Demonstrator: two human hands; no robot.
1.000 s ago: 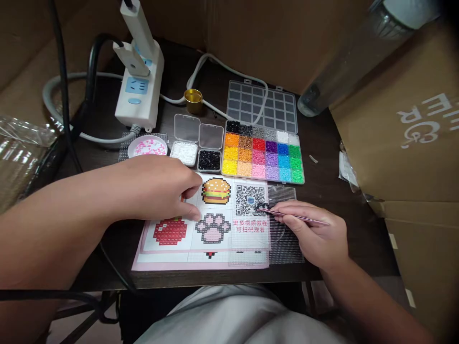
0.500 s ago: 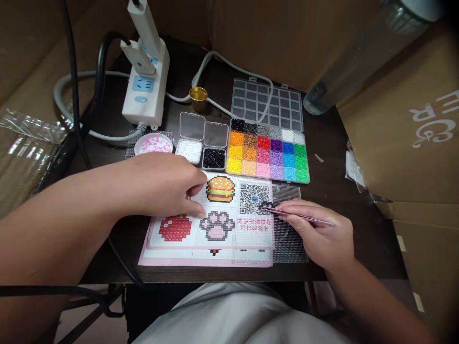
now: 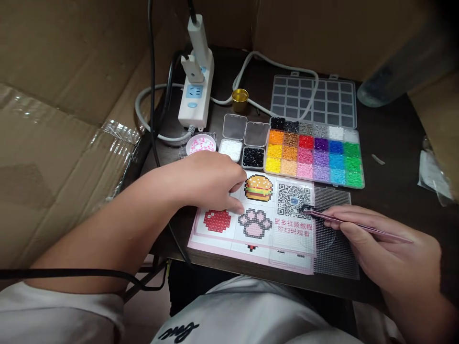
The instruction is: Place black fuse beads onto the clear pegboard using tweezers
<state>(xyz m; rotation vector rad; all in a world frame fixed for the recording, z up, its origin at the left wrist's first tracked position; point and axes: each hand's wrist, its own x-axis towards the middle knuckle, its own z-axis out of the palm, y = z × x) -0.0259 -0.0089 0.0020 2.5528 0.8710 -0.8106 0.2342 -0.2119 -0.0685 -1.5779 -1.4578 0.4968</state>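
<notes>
My left hand (image 3: 218, 181) rests on the printed pattern sheet (image 3: 218, 243), holding nothing visible. Its thumb and index finger are apart, beside the hamburger picture (image 3: 258, 188) and the paw picture (image 3: 255, 223); its other fingers are hidden. Pink tweezers (image 3: 362, 228) are pinched in my right hand (image 3: 387, 248). Their tips point left, at a small clump of black beads (image 3: 306, 209) by the right edge of the QR code (image 3: 292, 198). A clear pegboard (image 3: 337, 253) lies under the right hand and partly over the sheet.
Behind the sheet stand a divided bead box (image 3: 313, 153) with an open lid, small boxes of white beads (image 3: 230, 150) and black beads (image 3: 253, 156), and a dish of pink and white beads (image 3: 201, 144). A power strip (image 3: 197, 100), cables and a gold cup (image 3: 240, 99) are farther back.
My view has turned left, so everything on the table appears farther right. Both hands stay at about the same places on the sheet, the tweezers' tips still at the black beads.
</notes>
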